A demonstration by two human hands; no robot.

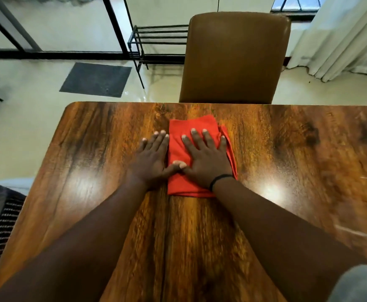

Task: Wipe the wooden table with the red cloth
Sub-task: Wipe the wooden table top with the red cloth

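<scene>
A: What is hidden or cut off?

B: Part of the cloth is covered by the right hand, and its near right corner is hidden under the wrist, where a black band is worn. The table is cut off at the right and near edges. The right side of the tabletop is blurred, so the pale streaks there cannot be made out. Only the back of the chair is seen beyond the far edge. At the lower left a dark woven thing is cropped by the frame and cannot be identified. A grey shape is cut off at the lower right corner.

A: Where is the cloth placed relative to the hands?

B: It is laid folded on the table, near the far edge, in front of the chair. It is pressed flat under the right hand, whose fingers are spread wide and straight across it. The left hand is laid flat on the bare wood just beside the cloth's left edge, fingers straight and close together. Its thumb is stretched onto the cloth, where the right thumb is met.

A: Is anything gripped?

B: Nothing is gripped; both palms are held flat.
</scene>
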